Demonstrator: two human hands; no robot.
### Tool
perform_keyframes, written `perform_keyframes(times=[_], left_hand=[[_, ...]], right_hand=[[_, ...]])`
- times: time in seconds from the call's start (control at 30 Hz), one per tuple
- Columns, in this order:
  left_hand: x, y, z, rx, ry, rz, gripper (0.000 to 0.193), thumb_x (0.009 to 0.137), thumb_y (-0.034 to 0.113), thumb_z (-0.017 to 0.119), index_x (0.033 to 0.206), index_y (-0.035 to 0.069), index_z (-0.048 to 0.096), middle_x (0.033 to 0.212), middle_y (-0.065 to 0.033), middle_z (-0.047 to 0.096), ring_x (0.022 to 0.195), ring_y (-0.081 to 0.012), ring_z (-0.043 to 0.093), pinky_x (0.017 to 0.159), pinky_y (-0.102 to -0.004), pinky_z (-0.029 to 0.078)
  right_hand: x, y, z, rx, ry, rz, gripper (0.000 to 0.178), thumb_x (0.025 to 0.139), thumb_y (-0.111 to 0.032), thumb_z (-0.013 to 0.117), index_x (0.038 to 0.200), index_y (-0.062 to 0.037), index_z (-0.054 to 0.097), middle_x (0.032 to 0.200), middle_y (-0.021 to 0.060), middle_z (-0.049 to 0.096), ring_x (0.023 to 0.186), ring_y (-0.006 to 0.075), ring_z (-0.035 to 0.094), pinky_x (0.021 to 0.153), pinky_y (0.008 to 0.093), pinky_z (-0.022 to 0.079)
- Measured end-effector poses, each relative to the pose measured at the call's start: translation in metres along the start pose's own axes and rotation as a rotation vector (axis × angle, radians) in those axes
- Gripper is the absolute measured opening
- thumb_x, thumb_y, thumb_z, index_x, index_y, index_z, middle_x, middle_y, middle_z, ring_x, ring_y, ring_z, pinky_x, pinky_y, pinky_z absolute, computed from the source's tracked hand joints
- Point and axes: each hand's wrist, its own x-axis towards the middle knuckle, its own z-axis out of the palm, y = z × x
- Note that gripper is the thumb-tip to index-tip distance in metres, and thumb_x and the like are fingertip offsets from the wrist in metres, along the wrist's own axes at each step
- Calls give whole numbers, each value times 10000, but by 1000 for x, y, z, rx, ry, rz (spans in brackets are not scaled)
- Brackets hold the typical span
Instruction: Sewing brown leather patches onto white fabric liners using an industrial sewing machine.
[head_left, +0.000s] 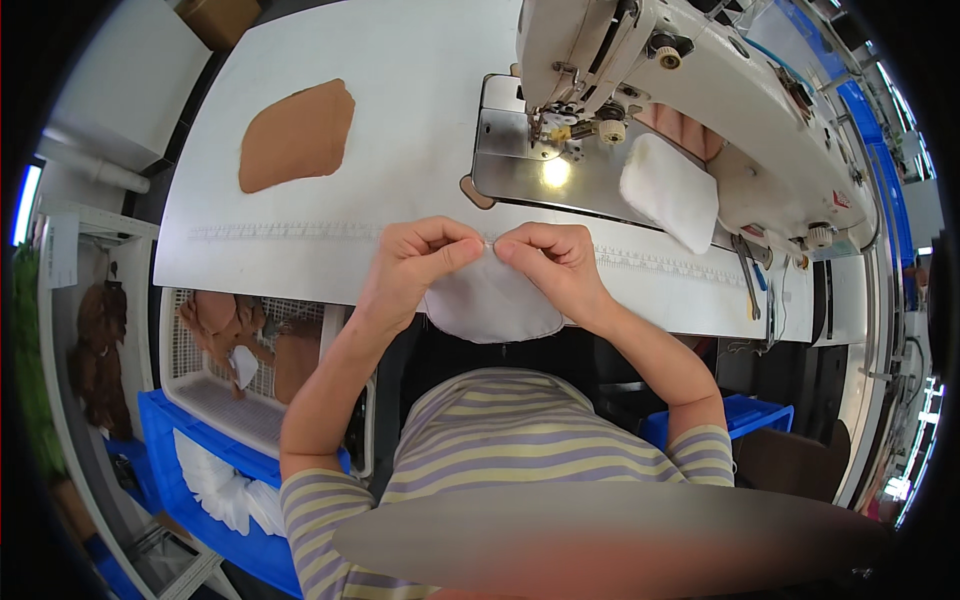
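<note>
A white rounded fabric piece (492, 300) hangs over the front edge of the table, its top edge pinched between my two hands. My left hand (425, 258) grips that edge with thumb and forefinger. Close beside it, my right hand (553, 260) pinches the same edge, the fingertips of both hands nearly meeting. Beyond them stands a white sewing machine (760, 110), its lamp lighting the metal needle plate. On the plate's right side lies another white padded piece (668, 188). A flat brown fabric piece (298, 136) rests on the table at the left.
A printed ruler strip (290, 231) runs along the white table (420, 120). Scissors (746, 278) lie at its right. Below left, a white basket (190, 365) holds brown pieces, and a blue crate (225, 525) holds white ones. Another blue crate (765, 415) stands at lower right.
</note>
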Motion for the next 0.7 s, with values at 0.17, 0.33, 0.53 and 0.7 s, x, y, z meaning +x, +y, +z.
perform_keyframes(times=[0.17, 0.33, 0.53, 0.7], left_hand=[[-29, 7, -10, -200, 71, -163, 216, 895, 94, 675, 1070, -30, 688, 937, -39, 701, 846, -81, 624, 785, -230, 487], [-113, 22, -68, -171, 617, 113, 222, 876, 41, 671, 1083, -39, 684, 972, -61, 709, 867, -114, 657, 807, -238, 499], [-266, 23, -146, 711, 1276, 37, 165, 898, 78, 651, 1019, -21, 704, 919, -76, 720, 827, -161, 673, 731, -270, 508], [-253, -78, -179, 1186, 1119, -291, 198, 831, 129, 701, 985, 5, 690, 864, -196, 693, 768, -264, 675, 710, -351, 512]], right_hand=[[10, 15, 6, 259, 30, 164, 138, 933, -98, 628, 937, 5, 720, 809, -23, 669, 721, 21, 552, 671, 195, 448], [19, 23, 1, 130, -56, 143, 257, 980, -171, 569, 1119, 21, 666, 913, 73, 714, 779, 96, 620, 734, 227, 472], [11, 32, -22, 28, -74, 143, 263, 981, -178, 569, 1125, 20, 665, 912, 84, 713, 775, 105, 618, 745, 237, 479], [4, 34, -14, -13, -33, 117, 219, 965, -107, 596, 1118, 36, 661, 922, 96, 706, 799, 120, 636, 737, 250, 508]])
